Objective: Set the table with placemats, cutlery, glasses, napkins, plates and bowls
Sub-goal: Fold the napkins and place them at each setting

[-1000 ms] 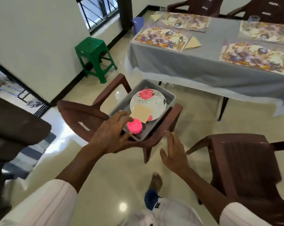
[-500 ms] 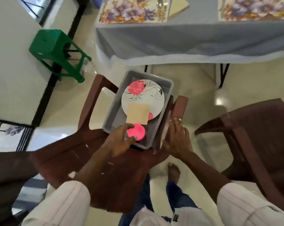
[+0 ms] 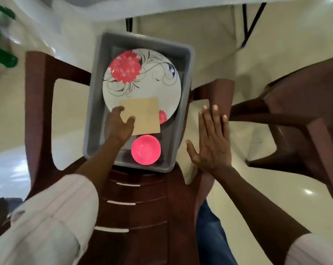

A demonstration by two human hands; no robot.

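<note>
- Head view: the left hand [image 3: 120, 125] has left the bowl [image 3: 145, 149], where it was half a second ago, and gone forward to the napkin [image 3: 142, 115].
- Its thumb lies on the napkin's near-left corner and a finger reaches the plate [image 3: 142, 81] rim. Whether it has pinched the napkin yet, I cannot tell.
- The right hand [image 3: 211, 142] is flat, fingers straight, holding nothing. It hovers just right of the tray [image 3: 93, 111], above the chair [image 3: 139, 207] arm.
- What that means: the napkin looks like the next pick, and the bowl stays put for now, just right of the left wrist.
- The napkin lies half on the plate, just ahead of the bowl; all three sit in the tray on the chair seat.
- Around: a second chair [image 3: 305, 96] stands well right of the right hand, and a green stool [image 3: 1, 44] far left of the left hand.
- The tablecloth [image 3: 162, 6] edge hangs ahead of both hands, with table legs [image 3: 253, 16] below it.
- In the way: very little. The tray wall sits beside the left wrist, and the napkin lifts clear only if the plate beneath it is not dragged along.
</note>
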